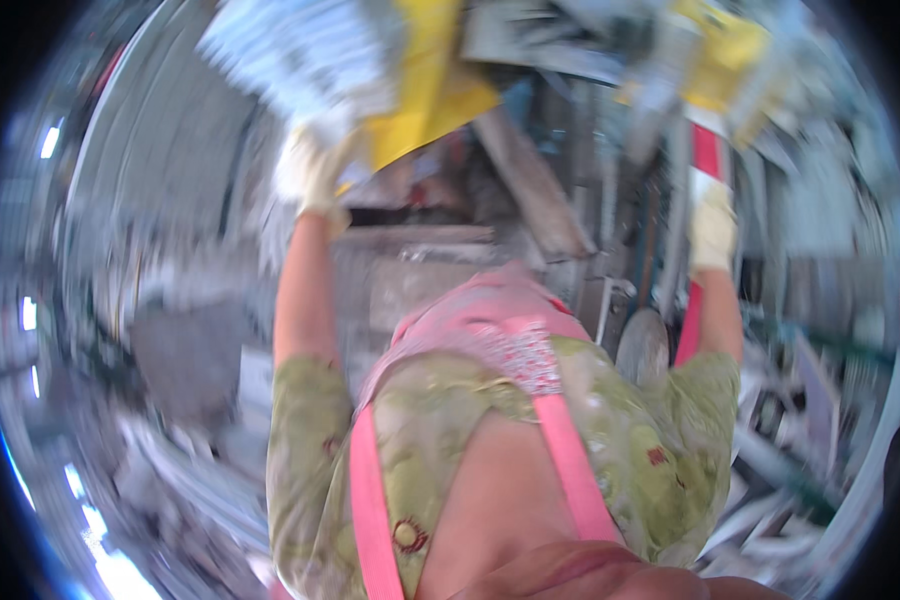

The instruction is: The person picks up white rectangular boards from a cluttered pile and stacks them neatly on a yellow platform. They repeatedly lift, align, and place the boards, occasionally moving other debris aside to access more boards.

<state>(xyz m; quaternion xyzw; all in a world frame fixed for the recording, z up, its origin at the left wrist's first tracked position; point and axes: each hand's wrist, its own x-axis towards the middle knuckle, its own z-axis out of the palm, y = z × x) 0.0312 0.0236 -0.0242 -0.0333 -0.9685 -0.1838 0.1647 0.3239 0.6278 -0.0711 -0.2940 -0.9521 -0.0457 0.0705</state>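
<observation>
My left hand [315, 175], in a pale cream glove, closes on the lower end of a bluish-white ribbed bundle [295, 60]. A bright yellow sheet [425, 110] hangs beside that bundle, close to my fingers; I cannot tell whether they hold it too. On the right, my right hand [712, 232], in a matching glove, is wrapped round a red-and-white striped pole [707, 150]. Yellow material [725, 60] shows at the pole's far end, with grey-white pieces around it. Motion blur hides the finer details of both hands.
A brown wooden board [530, 185] lies slanted between my arms, beyond a pale flat block [420, 285]. Large grey panels [175, 130] stand at the left. An oval grey piece [643, 345] lies near my right forearm. Jumbled strips and panels [780, 430] fill the right.
</observation>
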